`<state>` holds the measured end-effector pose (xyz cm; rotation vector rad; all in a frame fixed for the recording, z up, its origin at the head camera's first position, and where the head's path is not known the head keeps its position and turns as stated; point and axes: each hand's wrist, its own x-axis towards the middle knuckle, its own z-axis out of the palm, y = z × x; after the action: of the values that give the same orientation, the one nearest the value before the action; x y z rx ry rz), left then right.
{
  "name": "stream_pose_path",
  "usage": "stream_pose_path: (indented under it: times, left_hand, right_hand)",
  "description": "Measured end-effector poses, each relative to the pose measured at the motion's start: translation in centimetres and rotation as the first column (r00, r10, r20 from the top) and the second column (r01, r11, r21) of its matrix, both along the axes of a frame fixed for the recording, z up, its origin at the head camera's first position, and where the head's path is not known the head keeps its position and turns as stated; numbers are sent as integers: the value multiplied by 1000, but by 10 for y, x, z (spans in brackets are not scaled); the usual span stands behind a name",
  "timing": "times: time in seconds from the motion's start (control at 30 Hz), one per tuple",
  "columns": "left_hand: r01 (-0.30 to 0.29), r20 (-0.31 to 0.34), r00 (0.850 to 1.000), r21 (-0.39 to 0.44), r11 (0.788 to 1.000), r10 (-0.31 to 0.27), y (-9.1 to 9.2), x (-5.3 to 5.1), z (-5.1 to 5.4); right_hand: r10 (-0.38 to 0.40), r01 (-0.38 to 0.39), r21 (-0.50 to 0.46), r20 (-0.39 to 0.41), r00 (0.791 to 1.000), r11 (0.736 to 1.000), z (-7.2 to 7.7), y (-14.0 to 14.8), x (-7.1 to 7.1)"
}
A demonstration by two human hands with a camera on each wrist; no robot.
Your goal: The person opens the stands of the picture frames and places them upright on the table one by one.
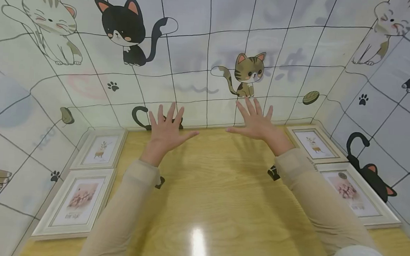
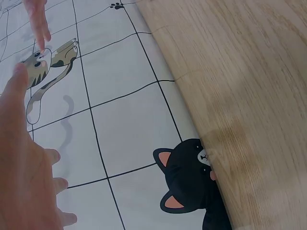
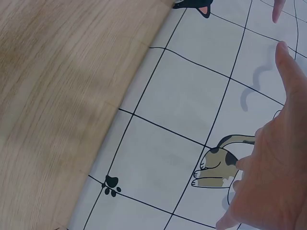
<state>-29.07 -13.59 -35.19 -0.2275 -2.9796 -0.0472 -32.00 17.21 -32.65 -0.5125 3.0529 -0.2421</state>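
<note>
Both hands are held out with fingers spread, holding nothing. In the head view the left hand point(image 1: 166, 135) is over the far part of the wooden table point(image 1: 202, 182), left of the middle. To its right, the right hand point(image 1: 255, 121) is raised in front of the cat-print wall covering point(image 1: 191, 61), its thumb pointing toward the left hand. The left wrist view shows part of the left hand point(image 2: 26, 167) along the left edge. At the right edge of the right wrist view is the right hand point(image 3: 273, 172), its fingers apart.
Two white-framed pictures lie along the table's left side, one with a deer-like figure point(image 1: 100, 150), one with pink flowers point(image 1: 79, 202). Along the right side are another deer-like picture point(image 1: 313, 143) and a flower picture point(image 1: 351, 191). The printed covering surrounds the far edge and both sides.
</note>
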Motion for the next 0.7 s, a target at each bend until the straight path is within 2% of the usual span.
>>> stream_pose_path:
  times: [0.2, 0.37, 0.5, 0.7]
  left_hand:
    - [-5, 3, 1000, 3, 1000, 5, 0, 2, 2]
    - [-13, 25, 1000, 32, 999, 12, -2, 7, 3]
    - [-14, 16, 1000, 53, 999, 13, -4, 11, 4]
    - [-23, 13, 1000, 18, 1000, 23, -8, 13, 4]
  right_hand:
    - [-11, 11, 2, 21, 1000, 1000, 2, 3, 2]
    - [-7, 7, -10, 47, 999, 1000, 0, 4, 4]
    - [-6, 7, -21, 45, 999, 1000, 0, 4, 5]
    - [-3, 4, -19, 55, 998, 1000, 4, 5, 8]
